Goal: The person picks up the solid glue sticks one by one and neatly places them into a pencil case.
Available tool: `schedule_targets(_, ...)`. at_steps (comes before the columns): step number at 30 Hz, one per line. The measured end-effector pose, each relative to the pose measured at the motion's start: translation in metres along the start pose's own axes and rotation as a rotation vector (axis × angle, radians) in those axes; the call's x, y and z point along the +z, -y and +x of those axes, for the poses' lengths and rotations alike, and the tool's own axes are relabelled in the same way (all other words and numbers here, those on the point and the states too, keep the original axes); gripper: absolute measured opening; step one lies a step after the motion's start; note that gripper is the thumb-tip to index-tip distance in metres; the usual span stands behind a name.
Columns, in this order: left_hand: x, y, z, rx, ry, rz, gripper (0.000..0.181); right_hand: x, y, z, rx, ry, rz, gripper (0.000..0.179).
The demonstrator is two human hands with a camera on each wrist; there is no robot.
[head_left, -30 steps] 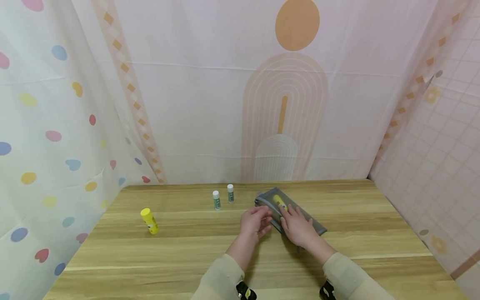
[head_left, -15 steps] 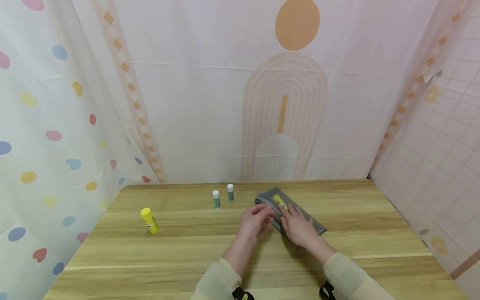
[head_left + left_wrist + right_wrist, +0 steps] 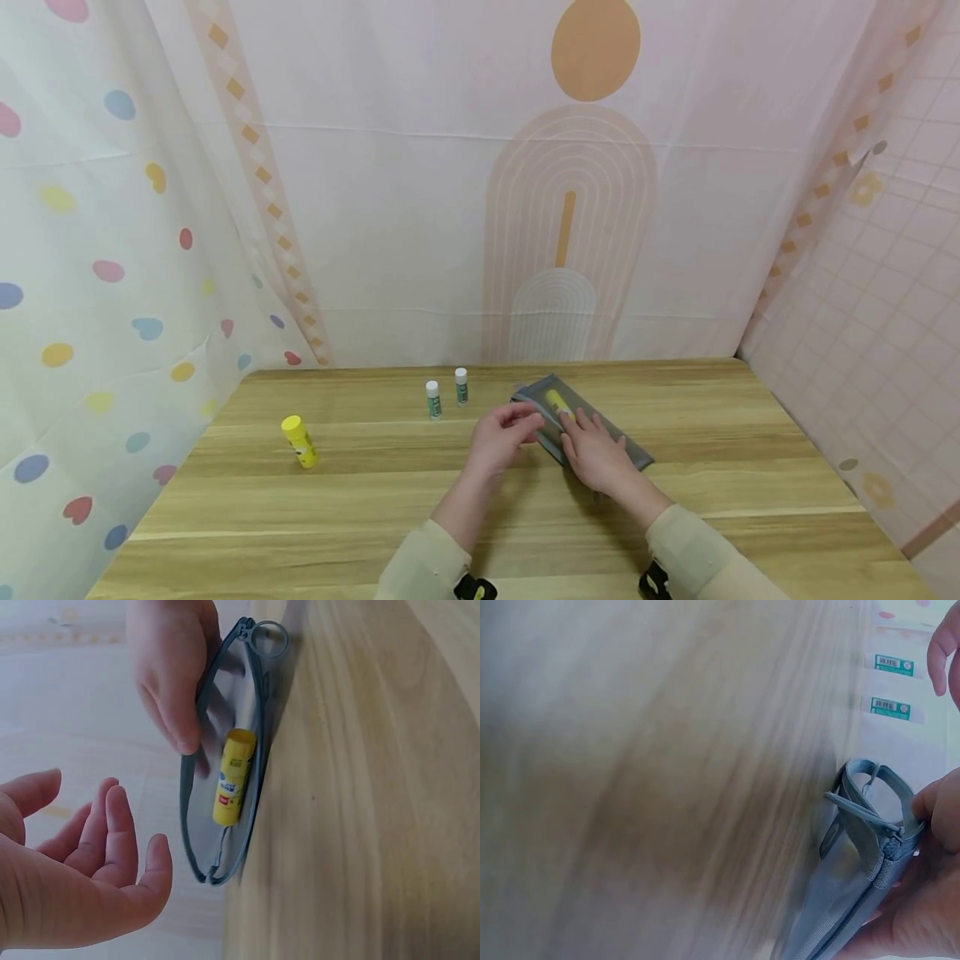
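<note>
A grey mesh zipper pouch (image 3: 551, 429) lies slantwise on the table. Through its parted mouth in the left wrist view, a yellow glue stick (image 3: 235, 776) shows inside. My right hand (image 3: 596, 454) rests on top of the pouch with its fingers spread over the mesh; the thumb touches the zipper edge. My left hand (image 3: 502, 437), fingers loosely bent, hovers beside the mouth, apart from it and holding nothing. A round pull ring (image 3: 270, 639) hangs at one end of the zipper.
Two small white-capped sticks with green labels (image 3: 434, 402) (image 3: 461, 388) stand left of the pouch. Farther left stands another yellow glue stick (image 3: 300, 442). Patterned curtains (image 3: 405, 208) hang behind and at both sides of the wooden table (image 3: 360, 517).
My left hand has drawn slightly left, away from the pouch's zipper edge, and has turned a little. The right hand and the pouch have stayed in place.
</note>
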State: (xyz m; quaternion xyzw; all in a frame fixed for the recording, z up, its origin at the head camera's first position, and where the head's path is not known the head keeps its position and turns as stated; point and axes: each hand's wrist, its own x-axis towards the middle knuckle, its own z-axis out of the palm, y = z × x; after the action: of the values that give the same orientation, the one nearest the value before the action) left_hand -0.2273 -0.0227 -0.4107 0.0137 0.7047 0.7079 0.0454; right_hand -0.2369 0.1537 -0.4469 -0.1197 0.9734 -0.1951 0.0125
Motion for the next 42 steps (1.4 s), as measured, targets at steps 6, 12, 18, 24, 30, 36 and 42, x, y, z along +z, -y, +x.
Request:
schedule_targets(6, -0.007, -0.003, -0.003, 0.088, 0.044, 0.099, 0.037, 0.000, -0.001, 0.000, -0.006, -0.003, 0.006, 0.045)
schedule_targets(12, -0.014, -0.004, -0.004, 0.194, 0.022, 0.312, 0.033, 0.000, -0.001, 0.000, 0.001, -0.001, 0.007, 0.045)
schedule_targets(18, -0.021, -0.008, -0.007, 0.348, 0.003, 0.465, 0.031, 0.000, 0.000, 0.000, 0.001, -0.005, 0.009, 0.045)
schedule_targets(24, -0.035, -0.009, -0.009, 0.515, -0.044, 0.560, 0.032, -0.001, 0.000, -0.001, -0.012, -0.008, 0.004, 0.045)
schedule_targets(30, -0.049, -0.006, -0.012, 0.570, -0.094, 0.610, 0.034, -0.002, -0.001, -0.001, -0.003, -0.003, 0.005, 0.046)
schedule_targets(36, -0.068, 0.002, -0.016, 0.591, -0.168, 0.660, 0.037, -0.001, -0.001, 0.000, -0.003, -0.002, 0.006, 0.046)
schedule_targets(42, -0.089, 0.006, -0.016, 0.611, -0.236, 0.708, 0.035, 0.001, -0.001, 0.000, 0.001, -0.002, 0.011, 0.045)
